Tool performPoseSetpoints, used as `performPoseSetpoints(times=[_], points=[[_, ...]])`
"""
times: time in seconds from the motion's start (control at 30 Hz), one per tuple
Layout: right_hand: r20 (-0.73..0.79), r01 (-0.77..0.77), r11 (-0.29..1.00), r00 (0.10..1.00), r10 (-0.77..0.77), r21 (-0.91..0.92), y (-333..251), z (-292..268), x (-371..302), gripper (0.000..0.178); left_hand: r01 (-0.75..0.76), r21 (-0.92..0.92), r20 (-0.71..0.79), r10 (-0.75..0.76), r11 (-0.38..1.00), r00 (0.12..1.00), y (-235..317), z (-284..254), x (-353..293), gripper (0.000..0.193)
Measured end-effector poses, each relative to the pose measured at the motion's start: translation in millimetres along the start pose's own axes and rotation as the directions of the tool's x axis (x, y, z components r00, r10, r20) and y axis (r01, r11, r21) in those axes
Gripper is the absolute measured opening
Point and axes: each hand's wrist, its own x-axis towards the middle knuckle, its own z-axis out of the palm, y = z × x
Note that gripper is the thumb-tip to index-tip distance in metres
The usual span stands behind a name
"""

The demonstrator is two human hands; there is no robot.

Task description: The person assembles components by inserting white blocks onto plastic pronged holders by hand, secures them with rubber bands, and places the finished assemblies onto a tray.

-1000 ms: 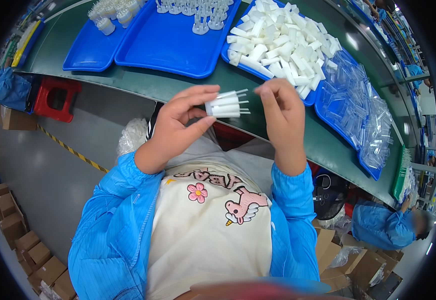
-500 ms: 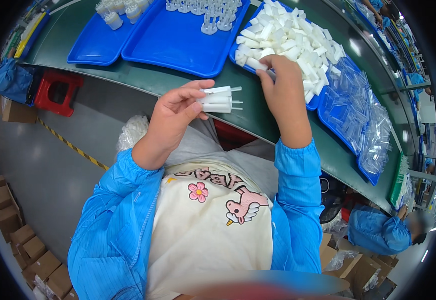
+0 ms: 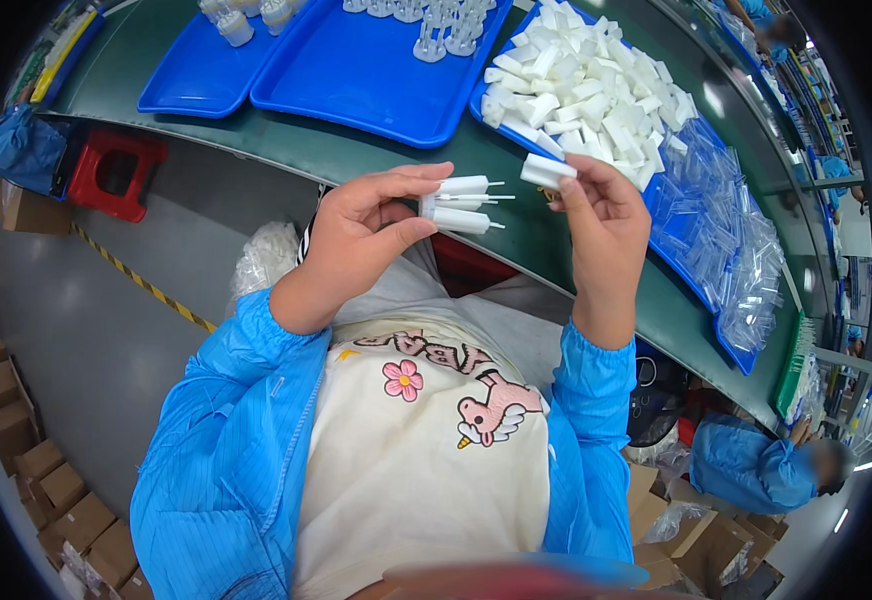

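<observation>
My left hand (image 3: 374,222) is closed round the base of a small assembly (image 3: 463,204), held sideways with its thin clear rods pointing right. White foam-like sleeves sit over several of the rods, and one rod between them looks bare. In my right hand (image 3: 608,205) a single white sleeve (image 3: 548,172) is pinched between thumb and fingers, a short gap away from the rod ends. Behind it lies a heap of the same white pieces (image 3: 596,85) on a blue tray (image 3: 483,98).
Clear plastic tubes (image 3: 701,215) fill a blue tray to the right. A large blue tray (image 3: 356,100) holds clear rod stands (image 3: 446,30) at its far end; a smaller blue tray (image 3: 191,85) carries white-topped assemblies (image 3: 236,28). A red stool (image 3: 116,175) stands left of the green table (image 3: 286,140).
My right hand has drawn back from the heap toward me, bringing out one white sleeve. My left hand has shifted slightly right with the assembly.
</observation>
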Motion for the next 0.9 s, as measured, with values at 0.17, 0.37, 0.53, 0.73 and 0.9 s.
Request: performPoseSetpoints(times=[0.17,0.37,0.53,0.73,0.9], points=[[0.078,-0.037,0.999,0.996,0.038,-0.008,-7,-1,-20,0.022,-0.006,0.061,0.039,0.003,0.998,0.999,0,3,2,0.037],[0.129,-0.106,0.994,0.986,0.104,0.005,-14,2,-28,0.021,-0.015,0.199,0.031,0.009,0.980,0.999,1,9,2,0.039],[0.122,-0.016,1.000,0.992,0.015,0.005,-9,-2,-27,0.020,-0.012,0.234,0.049,0.001,0.972,0.999,6,9,1,0.041],[0.166,-0.037,0.999,0.985,0.036,0.003,-10,5,-30,0.019,-0.026,0.261,0.044,0.015,0.965,0.999,5,11,2,0.041],[0.206,0.046,0.987,0.979,-0.013,-0.157,1,19,-33,0.014,-0.014,0.351,0.103,-0.023,0.936,0.994,9,10,2,0.043]])
